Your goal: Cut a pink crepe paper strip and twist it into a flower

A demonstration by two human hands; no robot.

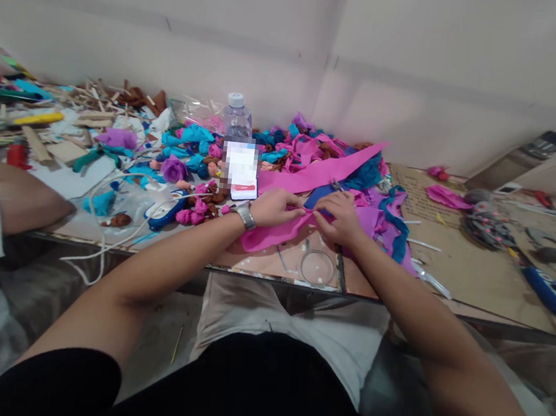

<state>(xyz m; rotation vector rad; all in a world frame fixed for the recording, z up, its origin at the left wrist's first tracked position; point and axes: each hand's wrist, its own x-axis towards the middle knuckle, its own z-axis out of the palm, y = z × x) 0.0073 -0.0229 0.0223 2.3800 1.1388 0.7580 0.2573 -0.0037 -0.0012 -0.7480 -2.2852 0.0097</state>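
Note:
A strip of pink crepe paper (275,233) runs between my two hands at the near part of the table. My left hand (278,208), with a metal watch (246,216) on its wrist, pinches the strip's edge. Close beside it, my right hand (339,218) grips the same strip with thumb and fingers pressed together. The fingertips of both hands nearly meet. Behind them lies another long pink crepe strip (321,173). A phone with a lit screen (244,175) leans just beyond my left hand. Purple crepe paper (380,222) lies right of my right hand.
A clear bottle with a white cap (238,118) stands behind the phone. A roll of clear tape (317,267) lies at the table's front edge. White cable (107,230) hangs over the edge at left, near another person's arm (21,194). Cardboard (472,255) covers the right side.

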